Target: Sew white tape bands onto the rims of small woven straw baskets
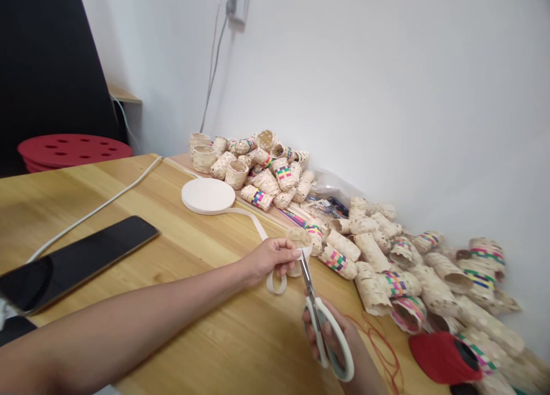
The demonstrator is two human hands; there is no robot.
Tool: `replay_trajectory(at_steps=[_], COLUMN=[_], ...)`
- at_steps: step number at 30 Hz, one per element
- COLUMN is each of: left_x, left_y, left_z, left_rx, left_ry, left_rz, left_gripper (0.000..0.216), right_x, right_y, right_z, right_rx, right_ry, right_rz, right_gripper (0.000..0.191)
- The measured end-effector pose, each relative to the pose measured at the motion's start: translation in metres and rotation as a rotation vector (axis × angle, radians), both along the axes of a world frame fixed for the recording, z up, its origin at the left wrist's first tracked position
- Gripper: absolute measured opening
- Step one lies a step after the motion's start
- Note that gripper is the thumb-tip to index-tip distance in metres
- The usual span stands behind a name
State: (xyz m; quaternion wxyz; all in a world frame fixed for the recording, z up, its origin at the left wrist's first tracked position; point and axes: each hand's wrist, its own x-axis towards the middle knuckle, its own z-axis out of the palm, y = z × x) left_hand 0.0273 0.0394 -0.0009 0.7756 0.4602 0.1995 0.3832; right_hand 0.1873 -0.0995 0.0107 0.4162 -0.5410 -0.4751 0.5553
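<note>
My left hand (pixel 271 259) pinches the end of a white ribbon (pixel 258 226) between thumb and fingers. The ribbon runs back to a flat white roll (pixel 208 194) on the table, and a loop of it hangs below my fingers. In my right hand (pixel 339 338) are scissors (pixel 317 320) with white handles, my fingers through the loops. Their blades point up at the ribbon end, close to my left fingertips; whether they are cutting into it I cannot tell. A small woven basket (pixel 293 269) stands behind the ribbon, partly hidden by my left hand.
Many small woven baskets (pixel 369 252), some with coloured bands, lie piled along the wall. A black phone (pixel 81 260) and white cable (pixel 103 203) lie at left. Red cord (pixel 382 349) and a red cap-like object (pixel 444 358) lie at right. A red stool (pixel 75 149) stands beyond the table.
</note>
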Motion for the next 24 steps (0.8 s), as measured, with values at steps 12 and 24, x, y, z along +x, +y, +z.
replay_trajectory(at_steps=[12,24], left_x=[-0.002,-0.007], left_y=[0.008,0.013], left_z=[0.003,0.000], left_rx=[0.091,0.244], left_ry=[0.029,0.094], left_rz=[0.010,-0.191], left_gripper=[0.049,0.048], right_x=[0.020,0.015], right_y=[0.010,-0.002], right_z=[-0.004,0.004], right_rx=[0.017,0.171], right_ry=[-0.087,-0.265], right_rz=[0.048,0.070], right_gripper=[0.053,0.029])
